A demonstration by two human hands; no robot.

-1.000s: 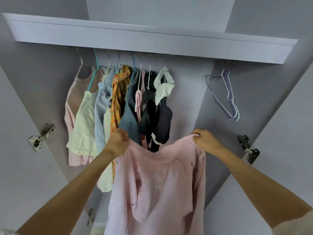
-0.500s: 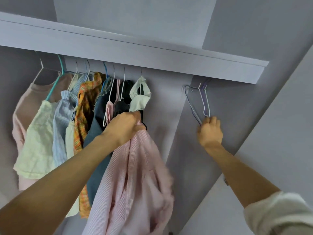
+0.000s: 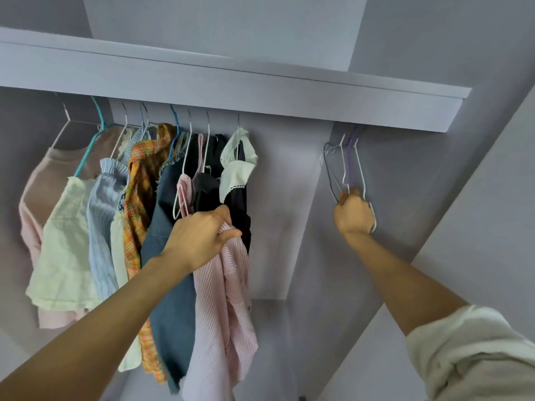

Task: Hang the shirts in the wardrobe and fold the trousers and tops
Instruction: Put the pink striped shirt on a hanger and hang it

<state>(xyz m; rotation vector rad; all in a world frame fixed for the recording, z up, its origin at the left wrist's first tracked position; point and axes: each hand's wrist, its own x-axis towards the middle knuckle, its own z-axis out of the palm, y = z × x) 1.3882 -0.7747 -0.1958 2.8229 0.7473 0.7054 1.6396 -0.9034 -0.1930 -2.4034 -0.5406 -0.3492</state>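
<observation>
Left hand (image 3: 202, 238) grips the pink shirt (image 3: 223, 308) by its bunched top — the shirt hangs down in front of the clothes row (image 3: 139, 204) in the wardrobe (image 3: 289, 91). Right hand (image 3: 354, 214) is curled round the lower ends of the empty hangers (image 3: 348, 166) at the right — they still hook up behind the front panel. Hands well apart.

Nothing to read here: no lettering, label, brand, number or sign shows on anything in view.
</observation>
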